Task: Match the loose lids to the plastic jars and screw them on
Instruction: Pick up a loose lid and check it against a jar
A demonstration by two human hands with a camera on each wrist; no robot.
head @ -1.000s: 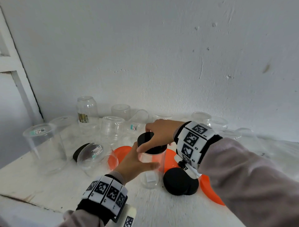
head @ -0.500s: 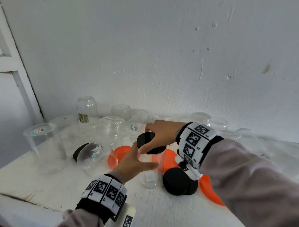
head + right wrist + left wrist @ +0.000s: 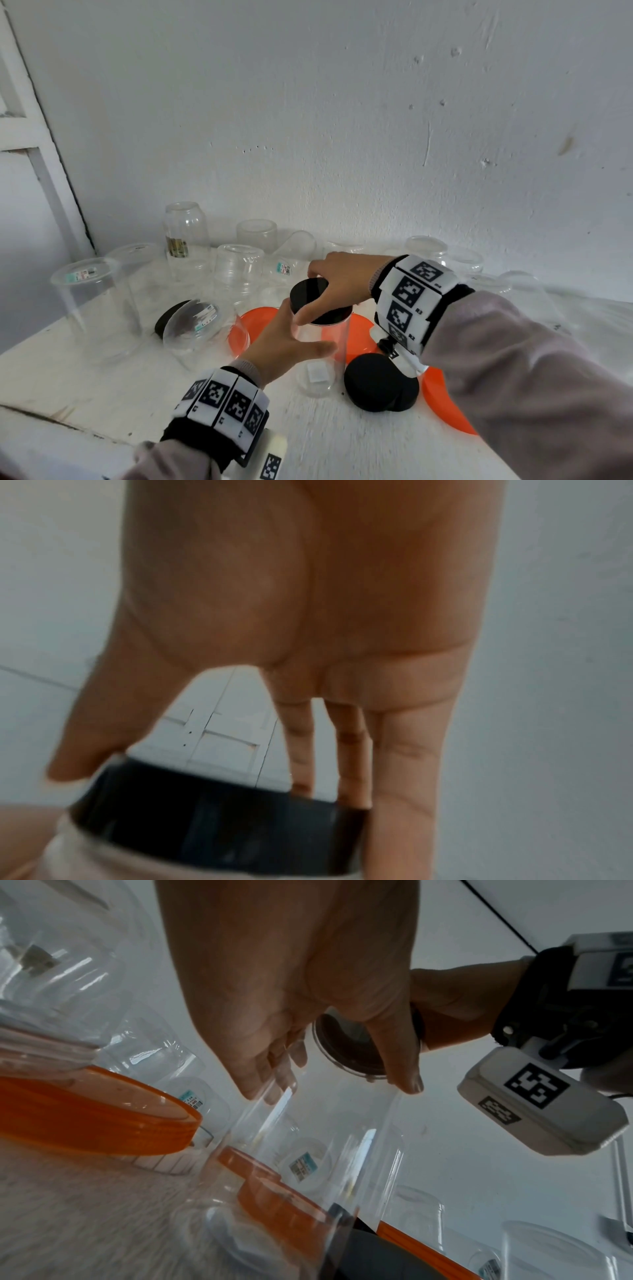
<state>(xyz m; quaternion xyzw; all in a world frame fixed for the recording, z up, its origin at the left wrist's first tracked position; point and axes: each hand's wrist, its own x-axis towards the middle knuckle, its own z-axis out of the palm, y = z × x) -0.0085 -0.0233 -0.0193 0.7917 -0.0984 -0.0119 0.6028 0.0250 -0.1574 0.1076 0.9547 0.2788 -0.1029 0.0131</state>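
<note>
A tall clear plastic jar [image 3: 322, 356] stands upright on the white table [image 3: 102, 387], with a black lid [image 3: 310, 296] on its mouth. My left hand [image 3: 287, 346] wraps the jar's body from the left, thumb in front. From above, my right hand [image 3: 337, 281] grips the lid's rim with thumb and fingers; in the right wrist view the black lid [image 3: 219, 821] sits under the fingers [image 3: 407, 764]. The left wrist view looks up through the jar [image 3: 329, 1150] at the lid's underside [image 3: 352, 1045].
Two loose black lids [image 3: 376, 382] lie stacked right of the jar, and another black lid [image 3: 168, 317] sits behind a tipped jar [image 3: 198, 329]. Orange lids [image 3: 442, 401] lie around. Several clear jars [image 3: 92, 301] crowd the back and left by the wall.
The right hand has shifted slightly around the black lid's rim. The left hand and the jar stay in place.
</note>
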